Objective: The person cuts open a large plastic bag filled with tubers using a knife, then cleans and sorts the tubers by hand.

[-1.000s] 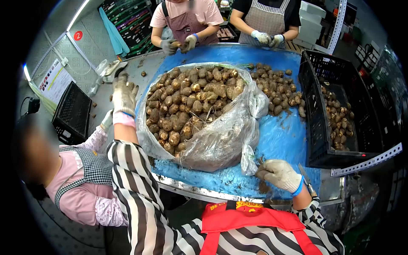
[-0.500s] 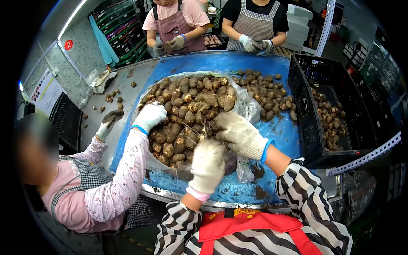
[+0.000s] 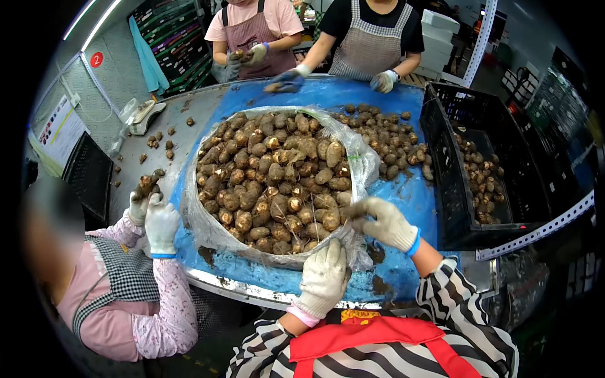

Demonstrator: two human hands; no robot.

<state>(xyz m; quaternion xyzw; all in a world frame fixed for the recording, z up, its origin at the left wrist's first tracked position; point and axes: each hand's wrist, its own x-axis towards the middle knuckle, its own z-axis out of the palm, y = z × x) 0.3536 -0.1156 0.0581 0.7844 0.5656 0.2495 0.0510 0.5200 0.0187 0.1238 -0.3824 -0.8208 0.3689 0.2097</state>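
A clear plastic bag (image 3: pixel 189 217) with its rim folded down stands before me, full of brown, soil-covered taro corms (image 3: pixel 258 183). My left hand (image 3: pixel 322 280), in a pale knitted glove, rests against the near rim, its fingers stretched out and close together over the plastic. My right hand (image 3: pixel 386 225), gloved and soiled at the fingertips, hovers at the bag's right near edge. Its fingers are apart, and I see nothing held in them. Loose taro (image 3: pixel 391 138) is heaped on the blue sheet behind the bag's right side.
A black crate (image 3: pixel 435 183) with taro inside stands at the right. At my left, a co-worker's gloved hands (image 3: pixel 154 214) hold a taro. Two people work across the table. A scale (image 3: pixel 146 118) and scattered taro lie on the metal tabletop (image 3: pixel 135 170) at left.
My left hand has moved down and right to the bag's near rim; my right hand has drawn back off the taro. The left co-worker's hand has left the bag. A far co-worker reaches out.
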